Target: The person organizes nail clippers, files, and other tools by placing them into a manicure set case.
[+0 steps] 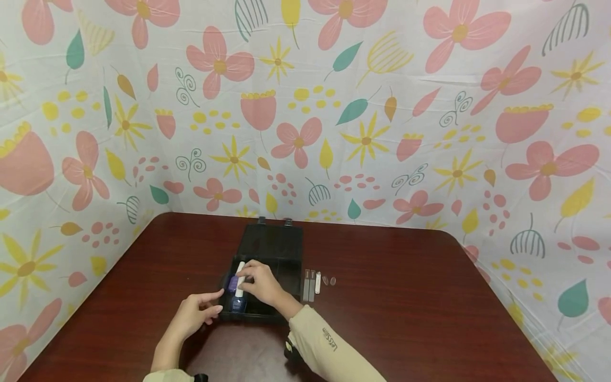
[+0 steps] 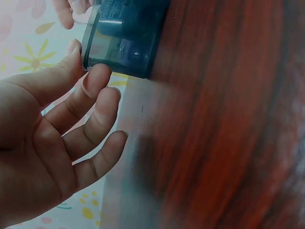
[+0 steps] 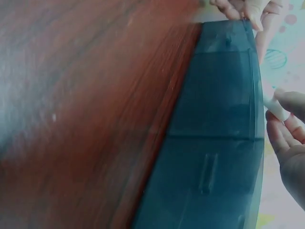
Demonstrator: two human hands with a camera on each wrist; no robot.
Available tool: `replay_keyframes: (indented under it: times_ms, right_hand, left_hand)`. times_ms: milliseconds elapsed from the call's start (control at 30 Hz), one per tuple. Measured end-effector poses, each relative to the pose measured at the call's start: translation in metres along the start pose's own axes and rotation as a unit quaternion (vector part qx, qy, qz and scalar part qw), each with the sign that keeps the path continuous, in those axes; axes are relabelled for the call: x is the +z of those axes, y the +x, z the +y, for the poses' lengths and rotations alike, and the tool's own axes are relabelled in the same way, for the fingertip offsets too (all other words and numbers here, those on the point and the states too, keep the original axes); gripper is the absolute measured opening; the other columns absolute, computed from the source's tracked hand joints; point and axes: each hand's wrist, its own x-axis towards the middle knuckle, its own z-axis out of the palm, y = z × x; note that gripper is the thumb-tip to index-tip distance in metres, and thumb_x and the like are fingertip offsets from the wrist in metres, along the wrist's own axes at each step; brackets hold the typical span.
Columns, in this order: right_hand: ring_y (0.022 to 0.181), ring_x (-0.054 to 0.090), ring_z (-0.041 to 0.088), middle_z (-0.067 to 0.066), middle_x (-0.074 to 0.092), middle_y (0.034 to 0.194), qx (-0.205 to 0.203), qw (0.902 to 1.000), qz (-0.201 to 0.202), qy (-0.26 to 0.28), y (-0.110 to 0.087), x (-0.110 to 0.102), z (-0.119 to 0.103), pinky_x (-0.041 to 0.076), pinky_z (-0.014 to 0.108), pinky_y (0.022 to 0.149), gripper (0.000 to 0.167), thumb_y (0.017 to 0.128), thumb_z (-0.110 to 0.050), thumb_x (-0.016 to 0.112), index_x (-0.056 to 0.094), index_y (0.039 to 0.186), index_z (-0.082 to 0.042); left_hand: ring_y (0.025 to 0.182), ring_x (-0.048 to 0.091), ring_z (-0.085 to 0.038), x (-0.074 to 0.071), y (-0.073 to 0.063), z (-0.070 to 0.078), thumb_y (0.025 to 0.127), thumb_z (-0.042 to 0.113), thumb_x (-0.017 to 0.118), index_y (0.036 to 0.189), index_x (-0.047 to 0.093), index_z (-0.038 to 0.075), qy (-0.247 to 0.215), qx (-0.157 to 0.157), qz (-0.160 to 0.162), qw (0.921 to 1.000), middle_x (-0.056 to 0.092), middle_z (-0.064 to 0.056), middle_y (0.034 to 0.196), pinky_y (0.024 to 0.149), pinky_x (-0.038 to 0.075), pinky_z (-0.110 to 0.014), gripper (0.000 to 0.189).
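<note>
My right hand (image 1: 261, 283) reaches over an open dark translucent plastic box (image 1: 258, 318). Its thumb and fingers pinch the white cap (image 3: 280, 109) of a nail polish bottle. A dark blue nail polish bottle (image 1: 239, 304) lies in the box's left part, a purple one (image 1: 233, 283) beside it; both show white caps. At the box's front left corner is my left hand (image 1: 191, 314). In the left wrist view its thumb lies at the rim and its forefinger against the outer side, the other fingers loosely bent. Part of the box interior is hidden under my right hand.
The box's lid (image 1: 270, 241) is folded back, its latches toward the patterned cloth (image 1: 305, 132). Right of the box lie two grey strips (image 1: 309, 286), a nail clipper (image 1: 317, 283) and two small clear oval pieces (image 1: 329, 280) on the brown table (image 1: 406, 318).
</note>
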Motion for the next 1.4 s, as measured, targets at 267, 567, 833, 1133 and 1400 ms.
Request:
replay_keyframes:
  times_ms: [267, 567, 833, 1133, 1400]
  right_hand:
    - [0.074, 0.061, 0.012, 0.012, 0.058, 0.09, 0.018, 0.9958, 0.039, 0.081, -0.003, 0.007, -0.005, 0.045, 0.012, 0.063, 0.023, 0.075, 0.003, 0.069, 0.065, 0.097, 0.006]
    - [0.067, 0.059, 0.007, 0.011, 0.065, 0.078, 0.007, 0.9939, 0.033, 0.104, -0.003, 0.01, -0.009, 0.045, 0.013, 0.058, 0.025, 0.075, 0.003, 0.068, 0.064, 0.1, 0.005]
    - [0.069, 0.059, 0.002, 0.006, 0.064, 0.082, 0.004, 0.9979, -0.022, 0.061, -0.004, 0.016, -0.013, 0.044, 0.01, 0.061, 0.046, 0.072, 0.001, 0.072, 0.057, 0.115, 0.002]
    - [0.071, 0.059, 0.002, 0.001, 0.061, 0.083, -0.007, 0.9963, -0.084, -0.015, -0.005, 0.014, -0.019, 0.043, 0.01, 0.061, 0.059, 0.072, -0.001, 0.072, 0.047, 0.126, -0.001]
    - [0.072, 0.058, 0.001, 0.0, 0.061, 0.081, 0.005, 0.9955, -0.09, -0.029, -0.005, 0.015, -0.02, 0.042, 0.009, 0.06, 0.06, 0.073, -0.001, 0.072, 0.046, 0.128, -0.002]
  left_hand:
    - [0.053, 0.054, -0.019, 0.0, 0.0, 0.0, 0.08, 0.006, 0.065, 0.117, 0.059, 0.002, 0.005, 0.001, -0.002, 1.0, 0.059, -0.003, 0.065, 0.044, 0.045, -0.032, 0.038]
    - [0.052, 0.054, -0.018, 0.001, 0.001, 0.0, 0.079, 0.005, 0.065, 0.116, 0.06, 0.004, 0.008, -0.009, 0.005, 0.9999, 0.059, -0.002, 0.064, 0.044, 0.044, -0.032, 0.037]
    - [0.053, 0.054, -0.019, 0.001, 0.001, 0.0, 0.08, 0.005, 0.065, 0.116, 0.06, 0.004, 0.006, -0.014, 0.005, 0.9999, 0.06, -0.002, 0.064, 0.044, 0.045, -0.032, 0.037]
    - [0.053, 0.054, -0.018, 0.002, 0.0, 0.001, 0.079, 0.006, 0.065, 0.116, 0.061, 0.004, 0.006, -0.024, 0.007, 0.9997, 0.059, -0.002, 0.064, 0.045, 0.044, -0.032, 0.037]
    - [0.053, 0.054, -0.018, 0.002, 0.0, 0.001, 0.079, 0.007, 0.065, 0.116, 0.06, 0.004, 0.002, -0.025, 0.007, 0.9997, 0.059, -0.002, 0.064, 0.044, 0.044, -0.032, 0.038]
